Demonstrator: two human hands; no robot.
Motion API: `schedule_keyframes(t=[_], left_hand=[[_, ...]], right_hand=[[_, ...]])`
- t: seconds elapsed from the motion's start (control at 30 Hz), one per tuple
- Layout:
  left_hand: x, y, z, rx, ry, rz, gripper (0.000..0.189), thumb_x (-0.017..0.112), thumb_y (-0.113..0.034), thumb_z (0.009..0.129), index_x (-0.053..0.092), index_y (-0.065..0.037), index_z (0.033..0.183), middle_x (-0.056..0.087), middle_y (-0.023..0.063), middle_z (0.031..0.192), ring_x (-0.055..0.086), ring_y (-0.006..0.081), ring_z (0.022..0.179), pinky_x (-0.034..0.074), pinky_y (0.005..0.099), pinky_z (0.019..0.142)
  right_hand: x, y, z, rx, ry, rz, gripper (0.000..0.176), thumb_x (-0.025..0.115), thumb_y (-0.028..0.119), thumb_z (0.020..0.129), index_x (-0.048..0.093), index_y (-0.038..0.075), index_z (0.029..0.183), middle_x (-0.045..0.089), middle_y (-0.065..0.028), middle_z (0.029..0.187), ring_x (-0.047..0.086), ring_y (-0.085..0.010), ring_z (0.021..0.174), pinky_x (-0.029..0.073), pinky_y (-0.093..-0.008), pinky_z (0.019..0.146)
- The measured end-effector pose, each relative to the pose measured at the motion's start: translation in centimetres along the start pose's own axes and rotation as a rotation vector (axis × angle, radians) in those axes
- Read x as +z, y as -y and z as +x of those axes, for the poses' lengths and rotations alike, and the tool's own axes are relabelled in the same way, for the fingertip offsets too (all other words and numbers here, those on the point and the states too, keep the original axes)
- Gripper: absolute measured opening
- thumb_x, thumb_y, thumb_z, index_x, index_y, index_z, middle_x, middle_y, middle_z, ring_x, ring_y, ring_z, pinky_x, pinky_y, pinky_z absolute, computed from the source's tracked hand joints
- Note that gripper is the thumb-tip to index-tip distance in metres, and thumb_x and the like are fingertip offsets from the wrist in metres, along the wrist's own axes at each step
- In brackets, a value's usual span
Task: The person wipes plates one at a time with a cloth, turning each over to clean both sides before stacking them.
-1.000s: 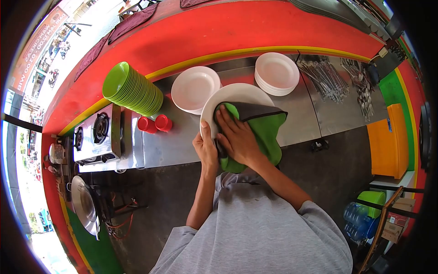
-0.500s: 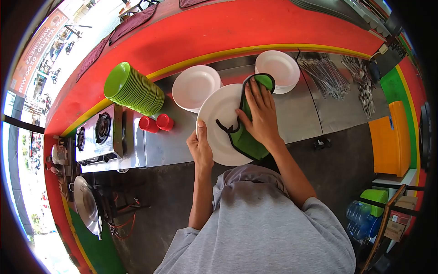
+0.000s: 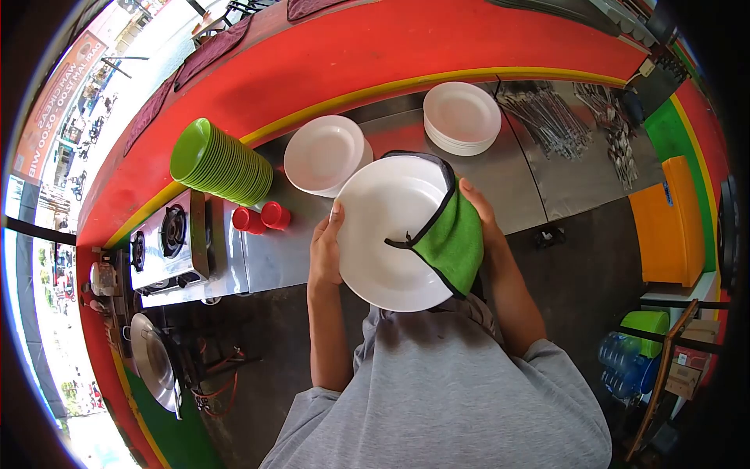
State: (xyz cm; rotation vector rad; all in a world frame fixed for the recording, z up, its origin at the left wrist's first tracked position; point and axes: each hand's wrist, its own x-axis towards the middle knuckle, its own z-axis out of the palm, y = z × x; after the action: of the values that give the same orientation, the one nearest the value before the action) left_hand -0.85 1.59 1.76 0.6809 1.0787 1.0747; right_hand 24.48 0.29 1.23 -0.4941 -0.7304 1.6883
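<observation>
A white plate (image 3: 375,234) is held up in front of my shirt, its hollow side facing me. My left hand (image 3: 326,252) grips the left rim, thumb on the front and fingers behind. Over the plate's right part lies a green cloth (image 3: 457,238) with black edging and a small black loop. At that right side my right hand (image 3: 482,215) is closed on the cloth and the rim beneath it, its fingers mostly hidden behind. Beyond the plate stand two stacks of white plates, a left stack (image 3: 324,152) and a right stack (image 3: 462,119).
A leaning stack of green dishes (image 3: 223,164) and two red cups (image 3: 262,217) stand on the metal counter (image 3: 516,187). To the left is a gas stove (image 3: 168,238). Cutlery (image 3: 547,121) lies at the back right, near an orange container (image 3: 668,227). A red wall (image 3: 351,55) runs behind.
My right hand has moved from lying flat on the cloth over the plate to the right rim. The cloth now folds around that edge, and the plate sits slightly lower.
</observation>
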Motion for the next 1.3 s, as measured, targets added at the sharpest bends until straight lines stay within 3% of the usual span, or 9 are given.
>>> schedule_keyframes(t=[0.13,0.27,0.3,0.4,0.6,0.77,0.97,1.17,1.3], left_hand=[[-1.1,2.4,1.4,-0.134,0.106,-0.090,0.045,0.052,-0.032,0.104,0.057,0.004,0.130,0.065,0.0138,0.122,0.065,0.0208,0.108,0.054,0.0325,0.090],[-1.7,5.2,1.7,-0.089,0.297,-0.016,0.052,0.045,-0.037,0.104,0.051,0.003,0.137,0.063,0.0163,0.126,0.064,0.0245,0.111,0.052,0.0368,0.095],[-1.1,5.0,1.5,-0.140,0.298,-0.193,0.056,0.044,-0.041,0.104,0.049,0.003,0.139,0.061,0.0183,0.129,0.063,0.0271,0.113,0.052,0.0395,0.097],[0.3,3.8,0.2,-0.222,0.322,-0.541,0.068,0.040,-0.051,0.102,0.044,0.003,0.143,0.056,0.0225,0.136,0.060,0.0327,0.118,0.048,0.0462,0.103],[1.6,5.5,0.4,0.154,0.127,-0.230,0.083,0.031,-0.069,0.100,0.040,-0.001,0.147,0.050,0.0185,0.144,0.049,0.0300,0.133,0.040,0.0481,0.109],[0.5,8.9,0.8,0.560,-0.299,0.299,0.063,0.025,-0.059,0.107,0.045,-0.007,0.076,0.046,-0.0037,0.075,0.040,0.0051,0.072,0.033,0.0242,0.061],[2.5,5.7,0.4,0.590,-0.345,0.285,0.061,0.031,-0.055,0.108,0.037,-0.010,0.066,0.035,-0.0092,0.063,0.029,0.0036,0.062,0.023,0.0265,0.053],[1.2,3.8,0.3,0.427,-0.230,0.366,0.074,0.029,-0.059,0.106,0.067,0.004,0.098,0.066,0.0025,0.084,0.057,0.0068,0.076,0.046,0.0242,0.069],[2.3,2.9,0.1,0.401,-0.237,0.337,0.064,0.035,-0.056,0.106,0.047,-0.006,0.068,0.041,-0.0076,0.064,0.034,0.0037,0.063,0.026,0.0260,0.052]], right_hand=[[0.4,-2.0,1.5,-0.414,-0.003,0.019,0.064,0.039,0.043,0.102,0.040,-0.003,0.147,0.044,-0.0177,0.151,0.046,-0.0245,0.136,0.034,-0.0374,0.114],[-3.4,-3.2,2.5,-0.601,-0.017,0.053,0.054,0.031,0.038,0.103,0.064,-0.004,0.100,0.064,-0.0176,0.098,0.054,-0.0278,0.116,0.038,-0.0403,0.108],[-1.4,-2.5,2.4,-0.566,-0.285,0.035,0.055,0.027,0.036,0.105,0.059,-0.001,0.079,0.056,-0.0125,0.073,0.055,-0.0264,0.095,0.043,-0.0399,0.097],[-4.5,-2.8,2.2,-0.589,-0.212,-0.087,0.053,0.026,0.035,0.107,0.055,0.003,0.075,0.053,-0.0096,0.067,0.053,-0.0227,0.081,0.044,-0.0375,0.084],[-3.2,-3.5,2.2,-0.398,-0.995,-0.053,0.052,0.035,0.044,0.108,0.047,0.012,0.068,0.045,0.0020,0.062,0.043,-0.0107,0.054,0.039,-0.0286,0.056],[-3.8,-4.2,0.5,-0.384,-0.819,-0.336,0.055,0.038,0.054,0.106,0.055,0.012,0.074,0.051,0.0041,0.066,0.050,-0.0089,0.059,0.044,-0.0285,0.058],[-4.1,-4.9,0.8,-0.504,-0.634,-0.685,0.045,0.035,0.041,0.109,0.060,0.004,0.103,0.058,-0.0043,0.094,0.057,-0.0151,0.087,0.047,-0.0307,0.080],[-2.5,-3.0,1.6,-0.497,-0.616,-1.317,0.040,0.042,0.030,0.108,0.053,0.009,0.139,0.044,-0.0167,0.142,0.039,-0.0334,0.135,0.032,-0.0444,0.112],[-0.9,-2.3,1.9,-0.495,-0.601,-1.643,0.047,0.049,0.033,0.104,0.048,0.010,0.146,0.036,-0.0180,0.155,0.028,-0.0404,0.144,0.025,-0.0529,0.114]])
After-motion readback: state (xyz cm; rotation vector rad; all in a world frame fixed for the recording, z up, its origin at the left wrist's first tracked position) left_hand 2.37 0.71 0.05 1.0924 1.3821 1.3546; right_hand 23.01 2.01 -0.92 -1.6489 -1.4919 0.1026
